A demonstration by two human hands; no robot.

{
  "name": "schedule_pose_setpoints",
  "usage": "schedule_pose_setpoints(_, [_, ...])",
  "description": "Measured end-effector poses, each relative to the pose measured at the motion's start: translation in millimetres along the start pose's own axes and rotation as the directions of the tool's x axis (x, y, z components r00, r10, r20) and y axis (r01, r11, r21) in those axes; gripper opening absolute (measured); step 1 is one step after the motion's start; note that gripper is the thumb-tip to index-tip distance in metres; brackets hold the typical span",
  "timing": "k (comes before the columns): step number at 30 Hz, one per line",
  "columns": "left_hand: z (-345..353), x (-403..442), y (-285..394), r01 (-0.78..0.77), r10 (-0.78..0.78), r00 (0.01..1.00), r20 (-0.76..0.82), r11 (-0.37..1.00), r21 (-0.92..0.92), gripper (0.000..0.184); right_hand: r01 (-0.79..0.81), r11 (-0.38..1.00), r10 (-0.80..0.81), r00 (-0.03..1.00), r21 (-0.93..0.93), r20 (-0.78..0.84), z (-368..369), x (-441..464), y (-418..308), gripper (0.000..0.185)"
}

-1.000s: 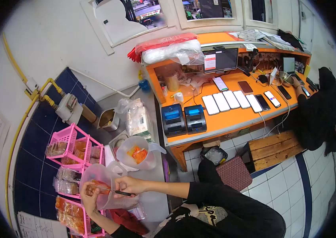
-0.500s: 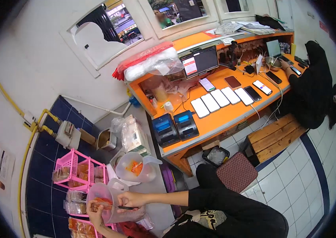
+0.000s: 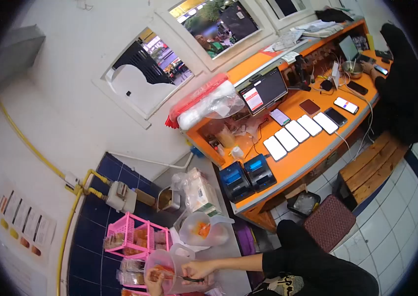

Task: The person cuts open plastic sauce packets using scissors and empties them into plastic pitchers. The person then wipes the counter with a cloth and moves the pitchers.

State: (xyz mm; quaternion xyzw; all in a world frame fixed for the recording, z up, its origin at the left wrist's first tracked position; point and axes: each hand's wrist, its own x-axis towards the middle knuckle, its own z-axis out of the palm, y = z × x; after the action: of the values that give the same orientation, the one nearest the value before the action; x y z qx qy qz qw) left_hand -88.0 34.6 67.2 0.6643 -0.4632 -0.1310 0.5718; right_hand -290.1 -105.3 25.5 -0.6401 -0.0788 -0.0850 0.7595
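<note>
My right hand point(image 3: 198, 270) is closed round a thin black-handled blade point(image 3: 193, 280); whether it is a knife or scissors is unclear. The blade points left, over a clear plastic jug point(image 3: 153, 259). At that jug's near left rim, my left hand point(image 3: 155, 284) is closed with its fingers bent at the blade's tip; what they pinch is too small to make out. Something orange-red point(image 3: 163, 271) shows in the jug beside these fingers. A second clear jug point(image 3: 215, 238) with orange pieces point(image 3: 201, 229) in it stands just beyond.
Pink baskets point(image 3: 129, 232) with packets stand to the left, by a blue-tiled wall. A box point(image 3: 203, 200) and metal container point(image 3: 169, 200) are behind the jugs. An orange counter point(image 3: 292, 160) holds several phones and two blue-black devices point(image 3: 236, 182). Another person point(image 3: 401, 93) sits far right.
The view has swung, so the whole scene sits further right and the hands lower. Both hands stay at the near jug, the right still holding the blade.
</note>
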Motion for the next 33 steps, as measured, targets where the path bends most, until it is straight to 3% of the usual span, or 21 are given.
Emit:
schedule_pose_setpoints(5, [6.3, -3.8, 9.2, 0.06, -0.054, 0.997, 0.046, 0.987, -0.149, 0.031, -0.003, 1.0, 0.001, 0.997, -0.03, -0.071, -4.3, 3.2, 4.3, 0.043])
schedule_pose_setpoints(14, [15.3, -3.5, 25.5, 0.088, -0.085, 0.992, 0.092, 0.996, -0.026, 0.032, -0.008, 1.0, 0.008, 0.988, -0.003, -0.156, -7.6, 14.9, 16.4, 0.048])
schedule_pose_setpoints(20, [9.2, -4.1, 18.2, 0.098, -0.1, 0.991, 0.094, 0.995, 0.03, 0.03, -0.025, 0.996, 0.039, 0.986, 0.089, -0.161, -6.8, 15.9, 28.9, 0.046])
schedule_pose_setpoints(24, [6.7, -2.3, 11.4, 0.063, -0.07, 0.995, 0.075, 0.993, 0.096, 0.031, 0.045, 0.99, -0.026, 0.99, 0.137, -0.138, -9.1, 15.7, 33.1, 0.038])
schedule_pose_setpoints(28, [8.2, -3.8, 17.9, 0.123, -0.13, 0.988, 0.081, 0.988, 0.089, 0.031, -0.002, 0.987, 0.028, 0.987, 0.161, -0.159, -7.0, 9.7, 24.4, 0.037])
schedule_pose_setpoints(30, [7.0, -2.2, 11.4, 0.132, -0.126, 0.987, 0.101, 0.99, -0.045, 0.031, -0.029, 0.986, 0.055, 0.986, 0.165, -0.157, -7.1, 7.6, 19.7, 0.037])
schedule_pose_setpoints(33, [4.2, -4.0, 9.4, 0.141, -0.142, 0.989, 0.044, 0.99, 0.013, 0.03, -0.055, 0.986, 0.081, 0.984, 0.159, -0.159, -6.4, 9.3, 20.4, 0.037])
